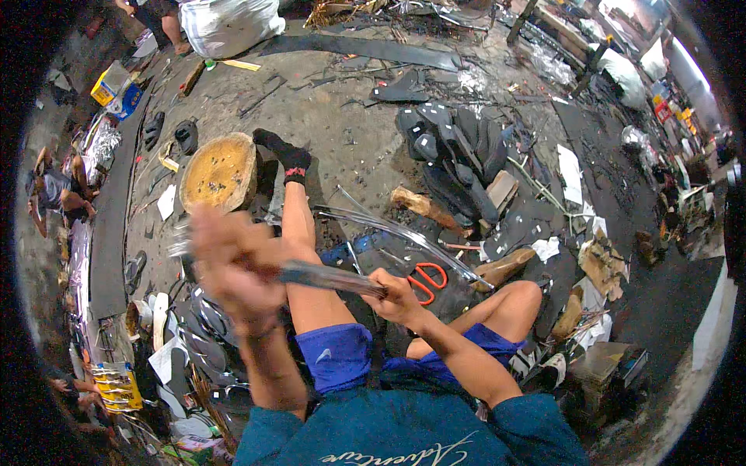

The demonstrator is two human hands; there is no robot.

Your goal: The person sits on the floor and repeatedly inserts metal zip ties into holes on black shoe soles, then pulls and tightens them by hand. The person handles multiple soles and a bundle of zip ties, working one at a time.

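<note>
The right hand [394, 297] is pinching a dark strip [330, 278] by its right end, seemingly steadying it above the legs [299, 225]; blur is hiding the left hand's [242, 268] grip farther left. The next move is probably calling for a firm right-hand hold.

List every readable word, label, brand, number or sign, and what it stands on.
Teal shirt: white script, legible, wording not copied.
Blue shorts: small white mark, no words.
Black pieces: white labels, too small to read.
Yellow package, lower left: lettering too small to read.
Yellow-and-blue package, upper left: any print too small.
</note>
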